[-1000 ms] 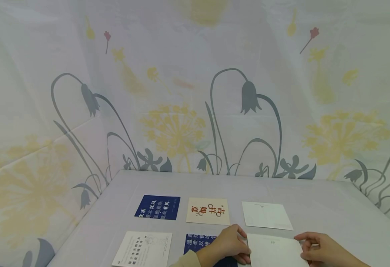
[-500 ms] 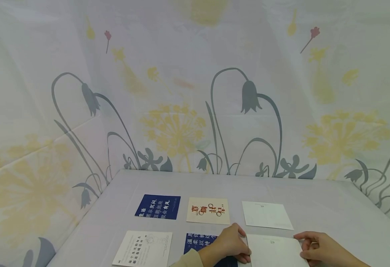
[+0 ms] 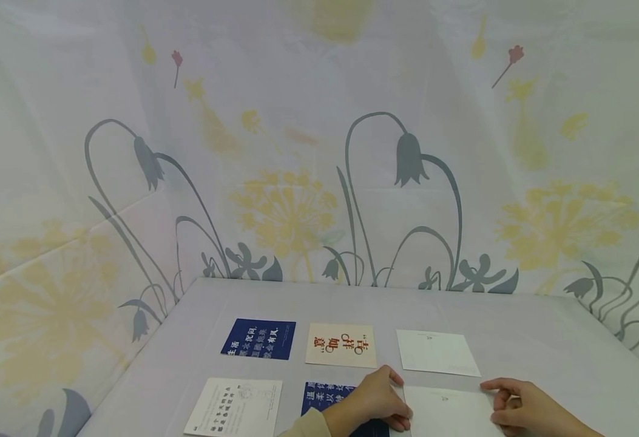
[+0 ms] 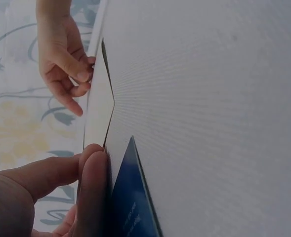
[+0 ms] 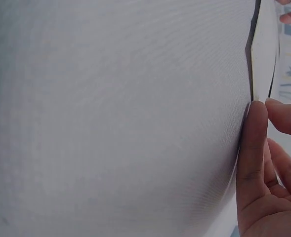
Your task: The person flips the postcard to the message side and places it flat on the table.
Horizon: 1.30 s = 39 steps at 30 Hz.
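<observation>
In the head view, a white postcard (image 3: pixel 453 413) lies low at the front right, a small faint mark near its far edge. My left hand (image 3: pixel 371 402) pinches its left side between thumb and fingers; this hand partly covers a dark blue postcard (image 3: pixel 324 396) with white writing. On the opposite side, my right hand (image 3: pixel 532 405) holds the white postcard's right edge with thumb and index finger. The left wrist view shows left fingertips (image 4: pixel 93 160) at the postcard's side, close to the blue one. In the right wrist view, right fingertips (image 5: pixel 256 111) meet the postcard's edge, seen nearly edge-on.
Behind the held postcard lies another white postcard (image 3: pixel 437 352). A cream postcard with red-brown characters (image 3: pixel 341 345), a blue one (image 3: pixel 259 340) and a white printed one (image 3: pixel 235 406) lie to the left. A flower-patterned cloth (image 3: pixel 319 152) hangs behind the table (image 3: pixel 303 297).
The held white postcard has shifted very slightly toward the front and left. Both hands keep nearly the same places; the other postcards have not moved.
</observation>
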Motion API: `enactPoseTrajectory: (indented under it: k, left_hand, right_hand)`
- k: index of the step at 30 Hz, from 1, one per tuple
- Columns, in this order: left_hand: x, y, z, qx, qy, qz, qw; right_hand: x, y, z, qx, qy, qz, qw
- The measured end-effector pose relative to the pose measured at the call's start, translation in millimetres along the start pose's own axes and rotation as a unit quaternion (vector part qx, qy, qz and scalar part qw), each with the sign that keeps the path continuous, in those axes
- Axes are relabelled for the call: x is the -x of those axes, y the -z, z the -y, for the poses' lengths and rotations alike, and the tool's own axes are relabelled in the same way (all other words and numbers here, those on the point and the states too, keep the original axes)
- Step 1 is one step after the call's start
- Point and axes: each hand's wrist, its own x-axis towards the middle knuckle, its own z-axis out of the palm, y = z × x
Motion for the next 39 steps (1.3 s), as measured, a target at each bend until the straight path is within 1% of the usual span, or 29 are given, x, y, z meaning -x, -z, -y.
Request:
enactPoseTrajectory:
  k: [2, 5, 9, 12, 15, 17, 19, 24, 32, 39]
  left_hand:
    - [0.6, 1.2, 0.1, 0.008, -0.004, 0.006, 0.9999]
    - [1.7, 3.3, -1.0, 0.013, -0.009, 0.006, 0.9999]
    - [1.6, 7.3, -3.6, 0.033, -0.027, 0.004, 0.9991]
    - [1.2, 11.6, -5.6, 0.047, -0.04, 0.007, 0.9981]
    - [1.0, 16.2, -6.8, 0.057, -0.045, 0.009, 0.9973]
    - [0.7, 19.1, -7.0, 0.065, -0.049, 0.01, 0.9966]
    - [0.6, 21.6, -7.0, 0.075, -0.056, 0.005, 0.9956]
    - [-0.1, 28.5, -5.6, 0.084, -0.073, -0.006, 0.9938]
    - [-3.1, 37.5, -2.3, 0.082, -0.077, -0.015, 0.9935]
    - [-0.2, 48.4, -2.9, 0.073, -0.081, -0.021, 0.9939]
  right_hand:
    - [-0.4, 0, 0, -0.002, 0.009, 0.003, 1.0]
    - [-1.4, 0, 1, -0.002, 0.027, 0.005, 0.9996]
    - [-4.2, -2, 3, 0.0, 0.06, 0.004, 0.9982]
    - [-6.8, -5, 5, 0.003, 0.08, -0.004, 0.9968]
    - [-8.8, -8, 10, 0.008, 0.08, -0.021, 0.9965]
    - [-10.4, -10, 15, 0.013, 0.07, -0.032, 0.997]
    - [-12.0, -12, 19, 0.016, 0.055, -0.045, 0.9973]
    - [-18.6, -18, 27, 0.014, 0.041, -0.065, 0.997]
    - [-30.8, -27, 38, 0.001, 0.059, -0.065, 0.9961]
    - [-42.4, -36, 46, -0.009, 0.071, -0.073, 0.9948]
